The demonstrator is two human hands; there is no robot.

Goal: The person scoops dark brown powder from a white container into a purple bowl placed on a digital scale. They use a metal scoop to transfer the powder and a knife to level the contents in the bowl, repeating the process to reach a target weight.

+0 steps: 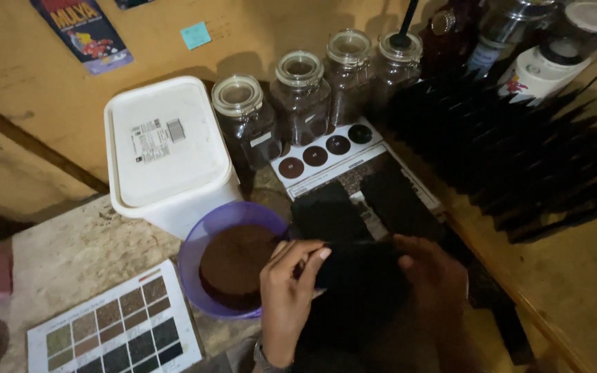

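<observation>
- The left hand [286, 290], low in the middle of the frame, pinches the upper left edge of a black pouch [357, 290] between thumb and curled fingers; the grip is narrow and closed on that edge.
- The right hand [437, 287], lower right of centre and in shadow, lies against the pouch's right side with fingers bent onto it; how firmly it grips I cannot tell.
- The pouch sits between both hands, just right of the bowl. It looks soft and thin, probably light and floppy, with a possibly slick surface; the top edges or corners seem the surest places to hold it, one hand on each side.
- Just left of the left hand is a purple bowl [202, 242] holding a flat heap of brown powder [233, 259], about half full, likely to spill if tipped.
- Above the hands lie more black pouches [388, 200] on a printed sheet, and a white card with dark round samples [326, 153].
- Behind them, upper centre, four glass jars [302, 103] with clamp lids hold dark contents, too dim to identify.
- Upper left of centre stands a white lidded tub [167, 148]; its contents are hidden.
- Lower left lies a colour chart [115, 328] of brown and grey squares.
</observation>
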